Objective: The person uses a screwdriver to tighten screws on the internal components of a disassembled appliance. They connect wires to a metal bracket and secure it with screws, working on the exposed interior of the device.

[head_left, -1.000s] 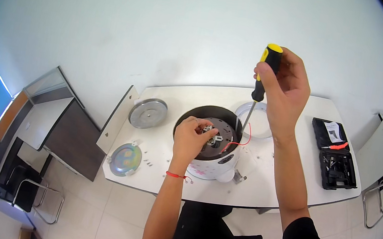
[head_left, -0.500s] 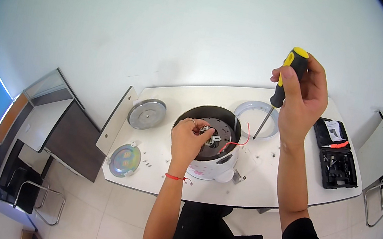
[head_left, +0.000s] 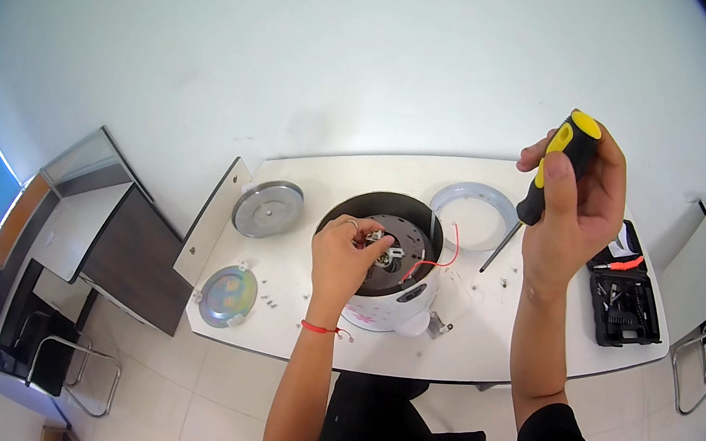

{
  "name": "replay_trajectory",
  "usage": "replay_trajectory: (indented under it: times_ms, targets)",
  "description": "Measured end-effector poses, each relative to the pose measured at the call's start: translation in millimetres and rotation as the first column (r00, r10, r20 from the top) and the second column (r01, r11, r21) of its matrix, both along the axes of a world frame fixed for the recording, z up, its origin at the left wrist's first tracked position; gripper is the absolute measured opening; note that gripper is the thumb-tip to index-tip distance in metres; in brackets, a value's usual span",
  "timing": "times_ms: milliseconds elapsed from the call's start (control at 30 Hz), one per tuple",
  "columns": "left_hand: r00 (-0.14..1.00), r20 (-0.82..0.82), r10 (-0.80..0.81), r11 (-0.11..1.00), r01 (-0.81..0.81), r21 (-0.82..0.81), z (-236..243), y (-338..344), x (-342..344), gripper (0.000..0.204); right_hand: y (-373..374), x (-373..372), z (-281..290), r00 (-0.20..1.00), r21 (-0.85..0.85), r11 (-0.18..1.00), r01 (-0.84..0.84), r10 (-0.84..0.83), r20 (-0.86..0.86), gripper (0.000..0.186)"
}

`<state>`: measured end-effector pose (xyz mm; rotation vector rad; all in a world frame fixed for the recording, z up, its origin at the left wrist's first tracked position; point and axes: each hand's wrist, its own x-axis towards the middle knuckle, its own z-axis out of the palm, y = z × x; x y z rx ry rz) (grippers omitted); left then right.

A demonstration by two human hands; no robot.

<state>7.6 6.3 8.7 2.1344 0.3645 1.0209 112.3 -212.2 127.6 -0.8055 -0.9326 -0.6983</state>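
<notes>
Yellow-and-black screwdriver (head_left: 535,200) is in the right hand (head_left: 577,215), fingers curled closed around its handle, shaft slanting down-left, tip raised clear of the work. White cooker body (head_left: 413,309) stands open-topped on the table (head_left: 362,162). Left hand (head_left: 340,254) reaches into it, thumb and forefinger pinched nearly together on a small fitting (head_left: 396,252) over the dark inner base; exact contact partly hidden by the fingers. Red wire (head_left: 438,264) hangs over the cooker's right rim. Step in hand, as judged: steadying the fitting inside, driver held aside. Next move appears to call for keeping that pinch steady and, if the driver is used, bringing its tip in past the wire without snagging.
</notes>
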Motion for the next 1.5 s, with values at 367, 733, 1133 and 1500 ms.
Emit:
replay_trajectory:
  times_ms: [367, 733, 1133, 1500]
  targets:
    - [0.997, 0.07, -0.029, 0.988, 0.039, -0.15, -5.6, 2.9, -1.2, 0.025, -23.6, -7.2, -21.8, 0.981, -0.237, 0.961, -0.14, 0.103, -0.164, 0.043]
    - [0.818, 0.559, -0.134, 0.812, 0.414, -0.412, -4.5, 23.4, -18.3, 0.026, -60.6, -11.1, -89.4, 0.965, -0.84, 0.539, 0.059, -0.245, -0.089, 0.04]
    - [0.654, 0.756, -0.033, 0.851, 0.415, -0.321, 16.1, -23.3, -97.6, 0.043, -106.6, 11.0, -180.8, 0.888, -0.911, 0.053, 0.41, -0.254, 0.385, 0.047]
    - [0.862, 0.507, -0.001, 0.943, 0.17, -0.287, -17.4, -44.1, -90.0, 0.038, -118.7, 5.5, -196.9, 0.872, -0.872, 0.039, 0.488, -0.05, 0.486, 0.043]
